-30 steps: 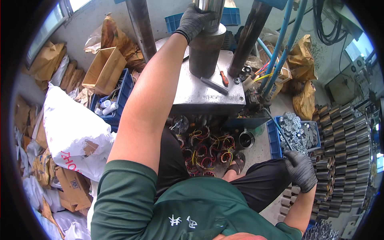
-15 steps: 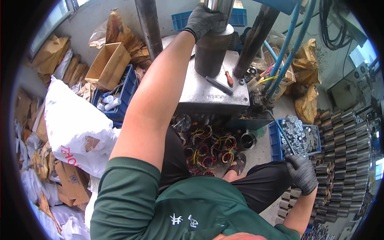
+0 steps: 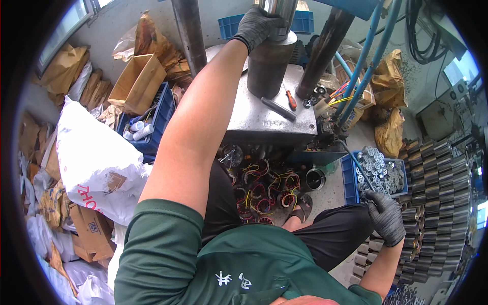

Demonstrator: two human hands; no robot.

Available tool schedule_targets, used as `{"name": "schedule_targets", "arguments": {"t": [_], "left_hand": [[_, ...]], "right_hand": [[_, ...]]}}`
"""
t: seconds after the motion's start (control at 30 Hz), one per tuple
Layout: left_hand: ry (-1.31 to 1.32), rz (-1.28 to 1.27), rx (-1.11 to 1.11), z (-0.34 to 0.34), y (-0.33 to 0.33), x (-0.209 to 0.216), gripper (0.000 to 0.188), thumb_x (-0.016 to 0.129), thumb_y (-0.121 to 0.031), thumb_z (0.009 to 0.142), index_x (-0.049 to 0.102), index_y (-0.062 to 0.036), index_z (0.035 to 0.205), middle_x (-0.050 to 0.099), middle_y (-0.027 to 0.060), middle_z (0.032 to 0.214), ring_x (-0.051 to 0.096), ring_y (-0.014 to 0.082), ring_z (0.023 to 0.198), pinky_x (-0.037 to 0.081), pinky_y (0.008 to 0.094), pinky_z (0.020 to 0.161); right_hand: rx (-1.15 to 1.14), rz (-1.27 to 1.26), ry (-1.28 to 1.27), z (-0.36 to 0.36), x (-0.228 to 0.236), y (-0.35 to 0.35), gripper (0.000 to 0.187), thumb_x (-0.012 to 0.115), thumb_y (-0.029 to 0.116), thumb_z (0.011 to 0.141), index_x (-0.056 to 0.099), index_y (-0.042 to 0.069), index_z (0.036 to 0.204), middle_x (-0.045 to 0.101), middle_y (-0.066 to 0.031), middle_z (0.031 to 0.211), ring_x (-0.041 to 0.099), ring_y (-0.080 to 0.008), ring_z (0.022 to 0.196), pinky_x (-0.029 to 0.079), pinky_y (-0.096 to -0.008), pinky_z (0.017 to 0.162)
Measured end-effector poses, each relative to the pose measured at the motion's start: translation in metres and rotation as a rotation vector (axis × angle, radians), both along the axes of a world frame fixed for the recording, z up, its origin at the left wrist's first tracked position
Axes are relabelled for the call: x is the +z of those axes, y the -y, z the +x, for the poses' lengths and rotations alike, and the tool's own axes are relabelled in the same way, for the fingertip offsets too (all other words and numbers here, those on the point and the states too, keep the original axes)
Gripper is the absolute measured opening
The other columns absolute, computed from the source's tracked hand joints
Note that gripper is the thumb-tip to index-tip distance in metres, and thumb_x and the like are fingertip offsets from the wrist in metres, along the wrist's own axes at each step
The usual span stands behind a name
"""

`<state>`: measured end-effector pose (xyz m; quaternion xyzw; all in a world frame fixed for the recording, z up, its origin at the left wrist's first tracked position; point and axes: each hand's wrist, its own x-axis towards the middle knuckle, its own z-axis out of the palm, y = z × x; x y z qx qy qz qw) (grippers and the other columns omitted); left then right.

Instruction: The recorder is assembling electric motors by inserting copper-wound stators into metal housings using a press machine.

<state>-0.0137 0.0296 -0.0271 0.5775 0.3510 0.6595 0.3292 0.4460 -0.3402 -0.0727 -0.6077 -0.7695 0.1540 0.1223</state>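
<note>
In a dark grey glove, my left hand [image 3: 258, 26] reaches up to the press and curls round a shiny metal cylinder [image 3: 280, 15], whose top is cut off by the picture edge. Beneath it stands a thick dark steel cylinder [image 3: 266, 71] on the metal press table [image 3: 244, 114]. At the right, over my knee, my gloved right hand [image 3: 387, 219] is closed at the end of a long thin lever [image 3: 357, 163] rising toward the press. On the table lie a dark round bar [image 3: 278, 109] and an orange-handled screwdriver [image 3: 291, 100].
Wound motor stators [image 3: 262, 193] with coloured wires lie under the table by my foot. A blue crate [image 3: 349, 178] of small metal parts stands right, beside stacked metal sleeves [image 3: 437, 203]. Left are a white sack [image 3: 96, 157], a wooden box [image 3: 136, 84] and a blue bin [image 3: 165, 112].
My right hand has shifted very slightly, its fingers now higher at the lever's end. My left hand and the cylinder stay in place.
</note>
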Motion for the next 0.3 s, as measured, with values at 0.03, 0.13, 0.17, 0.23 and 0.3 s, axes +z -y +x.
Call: {"name": "schedule_targets", "arguments": {"t": [0.03, 0.13, 0.17, 0.23, 0.3], "left_hand": [[-0.046, -0.015, 0.084, 0.0029, 0.0023, 0.0019, 0.035, 0.086, -0.01, 0.076, 0.063, 0.0081, 0.095, 0.07, 0.0085, 0.081, 0.066, 0.013, 0.07, 0.053, 0.0287, 0.056], [-0.039, -0.024, 0.082, -0.0001, 0.0002, 0.0012, 0.033, 0.086, -0.009, 0.076, 0.063, 0.0075, 0.094, 0.07, 0.0085, 0.08, 0.066, 0.0131, 0.069, 0.052, 0.0286, 0.055], [0.015, -0.02, -0.004, -0.0024, -0.0023, 0.0002, 0.032, 0.085, -0.009, 0.076, 0.063, 0.007, 0.093, 0.069, 0.0086, 0.079, 0.066, 0.0132, 0.068, 0.052, 0.0286, 0.054], [0.017, -0.011, 0.011, 0.0009, -0.0008, -0.0011, 0.032, 0.085, -0.009, 0.077, 0.063, 0.0071, 0.094, 0.069, 0.0086, 0.079, 0.066, 0.0132, 0.068, 0.052, 0.0286, 0.054], [-0.008, -0.032, -0.013, -0.0011, -0.0007, -0.0011, 0.037, 0.083, -0.008, 0.079, 0.062, 0.0111, 0.101, 0.07, 0.0095, 0.08, 0.067, 0.0133, 0.068, 0.052, 0.0282, 0.053]], "right_hand": [[0.038, -0.038, 0.059, -0.0005, 0.0022, 0.0, 0.029, 0.066, 0.009, 0.09, 0.074, 0.0, 0.117, 0.074, -0.0242, 0.105, 0.072, -0.0415, 0.098, 0.058, -0.0452, 0.088], [0.08, -0.093, 0.113, 0.0008, 0.0006, -0.0001, 0.029, 0.066, 0.009, 0.091, 0.073, 0.0, 0.118, 0.074, -0.0245, 0.105, 0.072, -0.0415, 0.097, 0.058, -0.0453, 0.088], [0.083, -0.112, 0.107, 0.0016, -0.0001, -0.0003, 0.029, 0.066, 0.009, 0.091, 0.073, 0.0, 0.119, 0.074, -0.0248, 0.106, 0.072, -0.0414, 0.097, 0.058, -0.0453, 0.088], [0.016, -0.086, 0.043, 0.0028, 0.0002, -0.0015, 0.03, 0.066, 0.009, 0.092, 0.073, 0.0, 0.119, 0.074, -0.0251, 0.107, 0.073, -0.041, 0.098, 0.058, -0.0455, 0.088], [-0.047, -0.059, -0.022, 0.0027, 0.001, -0.0029, 0.03, 0.067, 0.01, 0.092, 0.073, 0.001, 0.12, 0.074, -0.0255, 0.108, 0.073, -0.0405, 0.098, 0.058, -0.0457, 0.089]]}}
